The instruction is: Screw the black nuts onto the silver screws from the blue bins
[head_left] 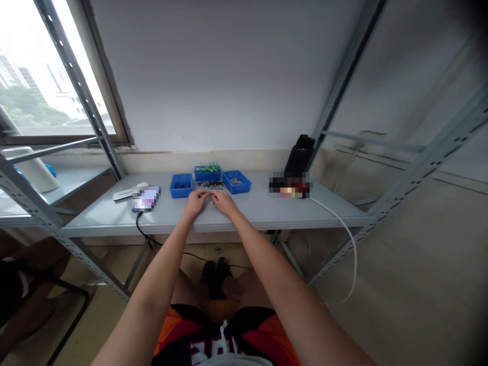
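My left hand (197, 202) and my right hand (223, 201) meet over the grey shelf, fingertips pinched together around something too small to make out. Just behind them lies a pile of small dark and silvery parts (211, 184). A blue bin (181, 192) with dark pieces stands left of the pile. Another blue bin (240, 188), holding small silvery pieces, is at its right. Behind the pile, a third blue bin (208, 177) holds green pieces (210, 168).
A blurred phone (147, 199) with a black cable and a white object (124, 194) lie at the left. On the right stand a black bottle (300, 156) and a blurred item (290, 186) with a white cable (353, 244). Metal uprights flank the shelf. Another person's legs (38, 300) show at far left.
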`<state>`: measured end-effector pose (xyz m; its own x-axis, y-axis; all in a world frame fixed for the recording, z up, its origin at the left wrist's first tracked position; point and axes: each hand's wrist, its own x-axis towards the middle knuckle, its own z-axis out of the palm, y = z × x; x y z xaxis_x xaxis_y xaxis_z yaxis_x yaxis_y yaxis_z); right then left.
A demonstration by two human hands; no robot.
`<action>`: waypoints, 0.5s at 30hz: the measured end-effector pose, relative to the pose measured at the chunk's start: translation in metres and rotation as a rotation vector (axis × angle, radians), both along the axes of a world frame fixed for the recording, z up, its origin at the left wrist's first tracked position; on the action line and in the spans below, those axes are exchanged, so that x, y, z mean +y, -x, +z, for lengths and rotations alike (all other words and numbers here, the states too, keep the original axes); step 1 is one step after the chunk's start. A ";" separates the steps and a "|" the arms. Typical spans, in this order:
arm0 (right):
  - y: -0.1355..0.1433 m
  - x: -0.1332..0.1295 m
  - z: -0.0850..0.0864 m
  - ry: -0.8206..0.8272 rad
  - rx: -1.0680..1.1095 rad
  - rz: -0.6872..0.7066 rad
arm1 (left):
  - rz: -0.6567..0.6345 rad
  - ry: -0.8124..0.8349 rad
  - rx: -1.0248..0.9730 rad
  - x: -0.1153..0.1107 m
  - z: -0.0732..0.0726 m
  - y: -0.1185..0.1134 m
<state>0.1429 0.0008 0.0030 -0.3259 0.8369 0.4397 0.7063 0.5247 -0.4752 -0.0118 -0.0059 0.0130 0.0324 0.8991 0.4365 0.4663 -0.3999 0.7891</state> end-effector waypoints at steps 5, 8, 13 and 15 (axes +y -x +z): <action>0.000 -0.001 0.001 0.004 0.028 0.003 | 0.028 -0.005 0.025 0.001 -0.002 0.001; 0.000 -0.002 0.002 -0.012 0.110 -0.021 | 0.053 0.008 0.036 0.001 -0.005 0.001; -0.001 -0.001 0.001 -0.021 0.152 -0.010 | 0.017 -0.053 0.196 -0.001 -0.004 -0.001; -0.001 0.001 0.000 -0.020 0.133 -0.006 | 0.008 -0.055 0.223 -0.002 -0.003 -0.002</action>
<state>0.1444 0.0014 0.0032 -0.2585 0.8293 0.4953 0.6412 0.5308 -0.5541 -0.0102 -0.0080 0.0097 0.1260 0.8747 0.4680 0.6301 -0.4349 0.6433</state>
